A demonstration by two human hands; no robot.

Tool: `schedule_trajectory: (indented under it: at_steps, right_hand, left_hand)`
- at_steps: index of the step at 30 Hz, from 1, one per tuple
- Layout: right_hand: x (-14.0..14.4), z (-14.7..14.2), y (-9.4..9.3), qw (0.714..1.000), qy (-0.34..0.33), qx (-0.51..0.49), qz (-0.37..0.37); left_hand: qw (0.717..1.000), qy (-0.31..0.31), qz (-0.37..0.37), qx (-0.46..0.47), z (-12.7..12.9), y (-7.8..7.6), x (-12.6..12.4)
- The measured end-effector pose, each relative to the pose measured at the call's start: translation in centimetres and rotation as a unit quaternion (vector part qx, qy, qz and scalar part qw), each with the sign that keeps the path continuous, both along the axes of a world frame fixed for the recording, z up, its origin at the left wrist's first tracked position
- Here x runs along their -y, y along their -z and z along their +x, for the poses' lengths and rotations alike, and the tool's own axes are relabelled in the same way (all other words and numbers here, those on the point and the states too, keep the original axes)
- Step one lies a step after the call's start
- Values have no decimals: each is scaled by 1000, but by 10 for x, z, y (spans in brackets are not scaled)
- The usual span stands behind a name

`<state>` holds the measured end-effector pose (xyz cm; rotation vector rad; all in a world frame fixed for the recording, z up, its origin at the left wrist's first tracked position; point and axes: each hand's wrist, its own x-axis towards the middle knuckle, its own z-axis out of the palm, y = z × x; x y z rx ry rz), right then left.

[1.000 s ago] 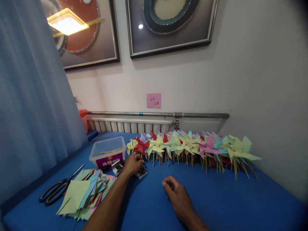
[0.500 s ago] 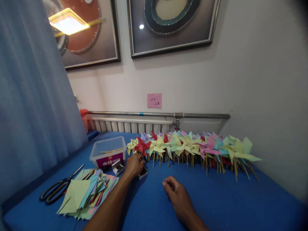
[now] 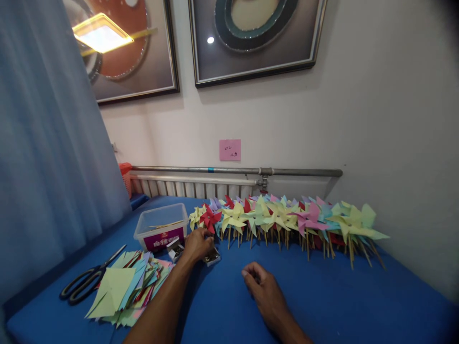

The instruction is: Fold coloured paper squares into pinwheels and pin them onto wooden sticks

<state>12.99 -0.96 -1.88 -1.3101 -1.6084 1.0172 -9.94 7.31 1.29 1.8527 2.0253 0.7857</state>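
My left hand (image 3: 198, 244) reaches over the table, its fingers bent together just below a red pinwheel (image 3: 210, 219) at the row's left end. What the fingertips hold, if anything, is hidden. Beside and partly under that hand is a small open box of metal pins (image 3: 212, 257). A second small white box (image 3: 175, 250) with dark bits in it stands to its left. My right hand (image 3: 264, 292) rests on the blue table, fingers curled loosely inward and nothing visible in them. Paper pinwheels on sticks (image 3: 278, 217) in several colours form a long row behind both hands.
At left lie a stack of cut coloured paper squares (image 3: 114, 289) and black-handled scissors (image 3: 86, 282). A clear plastic tub (image 3: 160, 220) holding a few thin sticks stands behind them. A radiator pipe (image 3: 233, 170) runs along the wall; a blue curtain (image 3: 53, 157) hangs left.
My left hand has drawn slightly left and nearer, showing more of the pin box. The red pinwheel beside it has shifted a little. My right hand stays still.
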Motion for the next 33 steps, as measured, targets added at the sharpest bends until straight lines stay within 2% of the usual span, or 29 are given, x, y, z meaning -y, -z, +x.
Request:
schedule_trajectory:
  at_steps: [13, 17, 23, 29, 33]
  right_hand:
    - [1, 0, -3, 1000, 0, 1, -10]
    - [0, 0, 0, 1000, -5, -2, -4]
    - [-3, 0, 5, 1000, -4, -11, 0]
    - [-1, 0, 2, 1000, -6, -20, -7]
    - [-1, 0, 2, 1000, -5, -12, -9]
  left_hand:
    - [999, 9, -3, 39, 3, 3, 0]
    - [999, 10, 0, 46, 0, -3, 2]
    - [1000, 8, -23, -12, -16, -22, 13]
    - [993, 32, -72, -89, -10, -17, 24]
    - [991, 19, -73, -109, -15, -20, 29]
